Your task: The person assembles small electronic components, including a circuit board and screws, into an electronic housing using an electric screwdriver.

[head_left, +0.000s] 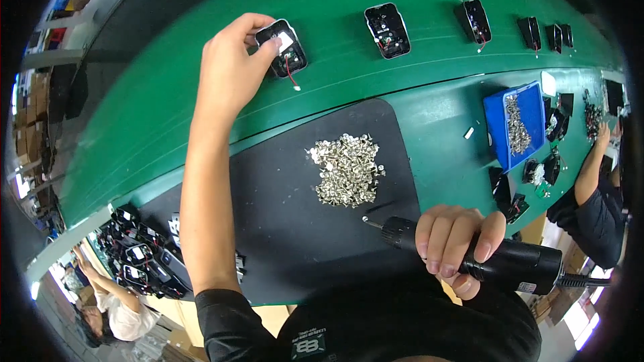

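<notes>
With fingers and thumb my left hand [231, 60] grips a small black device housing [292, 59] on the green surface. A white patch shows by my thumb, and a red wire with a white plug hangs from the housing. My right hand [459, 241] is wrapped round a black corded electric screwdriver [513, 265], its bit pointing left. A small silver screw [365, 218] appears to sit at the tip of the bit. Just beyond the tip, a heap of silver screws [349, 171] lies on the black mat [288, 248].
More housings stand along the green surface [335, 0], such as one near the middle [388, 30] and one farther right [473, 25]. A blue bin [498, 127] of screws is at right. Black parts [144, 255] pile up lower left. Co-workers sit at lower left [121, 308] and right [594, 208].
</notes>
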The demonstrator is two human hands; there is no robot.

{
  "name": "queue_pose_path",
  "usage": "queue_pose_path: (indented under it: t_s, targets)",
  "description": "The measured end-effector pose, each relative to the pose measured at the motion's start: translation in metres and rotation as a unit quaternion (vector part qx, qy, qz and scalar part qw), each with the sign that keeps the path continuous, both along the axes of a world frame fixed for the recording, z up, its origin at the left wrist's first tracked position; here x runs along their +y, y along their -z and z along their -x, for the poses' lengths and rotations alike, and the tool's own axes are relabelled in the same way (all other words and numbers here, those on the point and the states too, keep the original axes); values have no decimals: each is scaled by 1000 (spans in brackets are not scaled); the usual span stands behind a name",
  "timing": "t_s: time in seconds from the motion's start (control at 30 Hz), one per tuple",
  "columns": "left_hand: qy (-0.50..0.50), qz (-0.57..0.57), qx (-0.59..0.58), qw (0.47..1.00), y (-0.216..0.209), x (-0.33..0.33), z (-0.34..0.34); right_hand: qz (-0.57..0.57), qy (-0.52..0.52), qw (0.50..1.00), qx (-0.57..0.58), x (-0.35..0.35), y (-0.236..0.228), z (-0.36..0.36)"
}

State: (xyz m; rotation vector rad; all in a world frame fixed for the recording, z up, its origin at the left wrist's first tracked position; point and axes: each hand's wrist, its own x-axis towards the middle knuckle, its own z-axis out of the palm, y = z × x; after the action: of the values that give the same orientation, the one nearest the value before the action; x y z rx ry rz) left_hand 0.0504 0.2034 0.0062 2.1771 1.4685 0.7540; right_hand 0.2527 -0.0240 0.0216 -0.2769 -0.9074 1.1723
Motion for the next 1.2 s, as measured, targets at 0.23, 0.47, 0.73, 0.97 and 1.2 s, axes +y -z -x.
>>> queue_pose_path:
  t_s: [0.23, 0.47, 0.73, 0.97, 1.2]
  targets:
    - [-1, 39, -9, 999, -38, -106, 37, 11, -5, 1000, -6, -5, -1, -3]
    - [-50, 127, 17, 990, -25, -191, 67, 72, 0, 997, -25, -8, -12, 11]
    - [77, -43, -47, 995, -34, -237, 56, 92, -8, 996, 16, -16, -32, 26]
    - [93, -63, -80, 990, -17, -259, 33, 77, -21, 995, 57, -21, -44, 38]
    - [67, -35, -218, 973, -14, -265, 39, 76, -47, 990, 109, -18, -52, 34]
